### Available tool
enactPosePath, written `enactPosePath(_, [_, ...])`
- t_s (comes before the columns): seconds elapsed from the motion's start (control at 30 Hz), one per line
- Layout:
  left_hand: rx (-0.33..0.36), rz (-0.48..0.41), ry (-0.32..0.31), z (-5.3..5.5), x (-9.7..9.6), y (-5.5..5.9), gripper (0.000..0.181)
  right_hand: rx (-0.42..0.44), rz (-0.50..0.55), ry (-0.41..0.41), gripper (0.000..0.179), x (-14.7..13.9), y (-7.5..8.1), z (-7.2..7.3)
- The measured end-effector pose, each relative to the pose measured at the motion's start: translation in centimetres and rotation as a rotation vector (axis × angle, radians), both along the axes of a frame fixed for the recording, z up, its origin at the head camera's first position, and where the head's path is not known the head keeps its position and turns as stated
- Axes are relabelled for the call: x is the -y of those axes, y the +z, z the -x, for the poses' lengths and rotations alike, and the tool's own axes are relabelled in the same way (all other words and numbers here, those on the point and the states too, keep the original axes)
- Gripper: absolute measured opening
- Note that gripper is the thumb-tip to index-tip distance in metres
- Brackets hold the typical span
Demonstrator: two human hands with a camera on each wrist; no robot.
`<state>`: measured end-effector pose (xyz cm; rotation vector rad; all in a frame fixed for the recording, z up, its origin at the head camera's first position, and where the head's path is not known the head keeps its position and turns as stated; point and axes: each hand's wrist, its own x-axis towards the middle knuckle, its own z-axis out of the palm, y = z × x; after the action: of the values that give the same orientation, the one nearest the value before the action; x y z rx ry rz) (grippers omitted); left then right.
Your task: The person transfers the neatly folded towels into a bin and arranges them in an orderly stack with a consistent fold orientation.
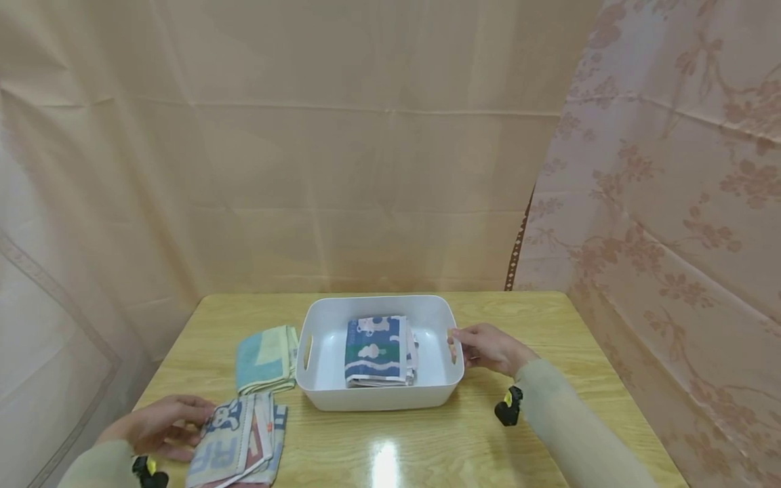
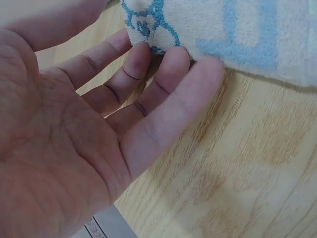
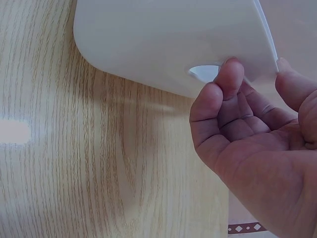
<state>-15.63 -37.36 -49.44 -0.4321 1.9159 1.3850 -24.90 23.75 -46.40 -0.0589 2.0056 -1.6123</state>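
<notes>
A white plastic basket (image 1: pixel 378 400) with cut-out handles stands in the middle of the table, holding a folded blue and green patterned towel (image 1: pixel 375 352). My right hand (image 1: pixel 491 349) grips the basket's right end, with fingers at the handle slot and thumb at the rim (image 3: pixel 271 44). At the front left lies a folded grey-white towel (image 1: pixel 228 440) with blue figures. Loosely bent, the fingers of my left hand (image 1: pixel 161 423) touch its left edge; in the left wrist view the fingertips (image 2: pixel 173 62) meet the towel's edge (image 2: pixel 237 54), the thumb apart.
A folded teal and pale yellow towel (image 1: pixel 265 359) lies left of the basket, close to its wall. The wooden table (image 1: pixel 518 434) is bordered by a beige curtain (image 1: pixel 366 169) behind and a floral curtain (image 1: pixel 683 237) at the right.
</notes>
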Motion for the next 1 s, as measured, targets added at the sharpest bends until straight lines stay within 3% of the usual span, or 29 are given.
enactPosePath(0.17, [0.012, 0.011, 0.019, 0.1, 0.0, -0.1, 0.038, -0.001, -0.006, 0.001, 0.043, 0.1, 0.2, 0.0])
enactPosePath(0.47, [0.058, -0.068, 0.039, 0.0, 0.6, -0.3, 0.033, -0.004, -0.029, -0.01, 0.045, 0.2, 0.2, 0.0])
enactPosePath(0.83, [0.005, -0.121, -0.038, 0.0, 0.9, -1.2, 0.025, 0.011, -0.036, -0.023, 0.043, 0.1, -0.2, 0.1])
enactPosePath(1.0, [0.004, -0.151, -0.063, 0.1, 1.1, -1.0, 0.022, 0.015, -0.037, -0.037, 0.043, 0.1, -0.1, 0.1])
